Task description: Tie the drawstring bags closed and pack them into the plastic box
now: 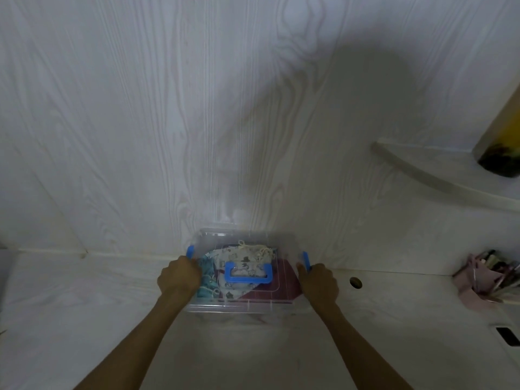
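Where pale wood-grain wall (197,108) meets pale counter (70,305), dim light and a broad shadow. Curved shelf (416,175) at upper right, carrying a dark-based yellowish object (501,153). Round hole (356,282) in the counter, and a pink holder of pens (489,280) at far right. Against the wall, clear plastic box (244,306) with lid on, blue handle (249,274) on top, blue latches at both ends. Inside, visible through the lid: patterned drawstring bags (244,258), one teal, one cream, over something maroon. Left hand (178,277) curled around the left latch (190,251); right hand (319,281) curled beside the right latch (306,260), fingertips touching it.
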The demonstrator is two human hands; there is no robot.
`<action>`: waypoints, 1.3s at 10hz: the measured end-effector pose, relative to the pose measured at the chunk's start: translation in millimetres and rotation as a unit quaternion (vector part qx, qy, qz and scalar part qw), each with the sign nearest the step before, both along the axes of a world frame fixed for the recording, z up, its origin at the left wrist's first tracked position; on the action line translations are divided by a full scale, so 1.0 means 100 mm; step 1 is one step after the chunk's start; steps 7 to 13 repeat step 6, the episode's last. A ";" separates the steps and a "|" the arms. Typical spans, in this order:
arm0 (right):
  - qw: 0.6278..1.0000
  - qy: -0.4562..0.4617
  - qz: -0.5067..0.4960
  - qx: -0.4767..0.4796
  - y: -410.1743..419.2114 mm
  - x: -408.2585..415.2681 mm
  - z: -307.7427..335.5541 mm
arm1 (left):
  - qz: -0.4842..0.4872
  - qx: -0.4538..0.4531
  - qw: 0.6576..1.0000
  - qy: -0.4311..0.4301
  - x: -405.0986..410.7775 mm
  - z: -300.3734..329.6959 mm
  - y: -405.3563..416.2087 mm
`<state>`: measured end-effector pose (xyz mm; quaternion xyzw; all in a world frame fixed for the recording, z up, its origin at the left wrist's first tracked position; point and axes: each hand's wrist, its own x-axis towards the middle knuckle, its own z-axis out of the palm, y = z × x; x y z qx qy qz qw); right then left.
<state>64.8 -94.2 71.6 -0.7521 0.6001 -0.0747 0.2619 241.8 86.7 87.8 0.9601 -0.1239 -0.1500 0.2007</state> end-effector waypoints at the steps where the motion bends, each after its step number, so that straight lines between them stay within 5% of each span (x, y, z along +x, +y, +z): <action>1: 0.998 0.034 0.011 -0.054 0.07 0.00 0.03 | -0.042 0.032 0.998 -0.024 0.03 0.00 0.01; 3: 0.990 0.074 0.035 -0.117 0.16 0.01 0.02 | -0.034 0.015 0.997 -0.064 0.05 -0.12 0.02; 5: 0.994 0.076 0.058 -0.045 0.19 -0.03 0.19 | -0.022 -0.056 0.998 0.035 0.08 -0.15 0.04; 6: 0.996 -0.074 0.013 0.047 0.17 -0.19 0.42 | 0.046 -0.191 0.980 0.023 0.07 -0.11 0.26; 13: 0.996 -0.074 0.013 0.047 0.17 -0.19 0.42 | 0.046 -0.191 0.980 0.023 0.07 -0.11 0.26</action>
